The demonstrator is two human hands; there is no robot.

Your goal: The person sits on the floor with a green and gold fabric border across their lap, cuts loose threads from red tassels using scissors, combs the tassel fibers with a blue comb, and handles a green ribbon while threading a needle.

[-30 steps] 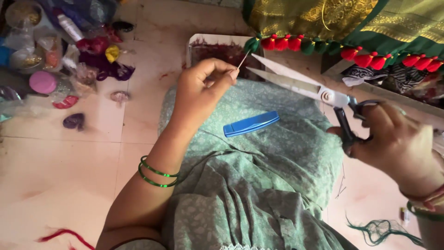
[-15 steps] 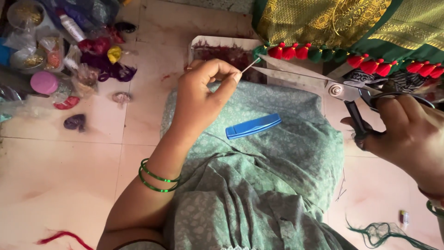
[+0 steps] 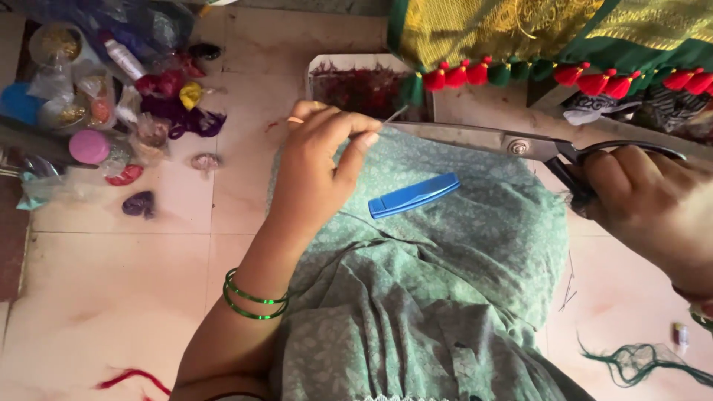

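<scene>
Pale pinkish floor tiles (image 3: pixel 111 297) are showing dark grout lines under soft, even light. Thread scraps and small containers are lying scattered over the tiles toward the upper left corner.

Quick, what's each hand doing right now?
Left hand: closed, pinching a thin thread between its fingertips.
Right hand: closed around the handles of the scissors, blades at the thread.

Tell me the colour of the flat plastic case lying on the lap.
Blue: the flat plastic case, clearest in the head view.
</scene>
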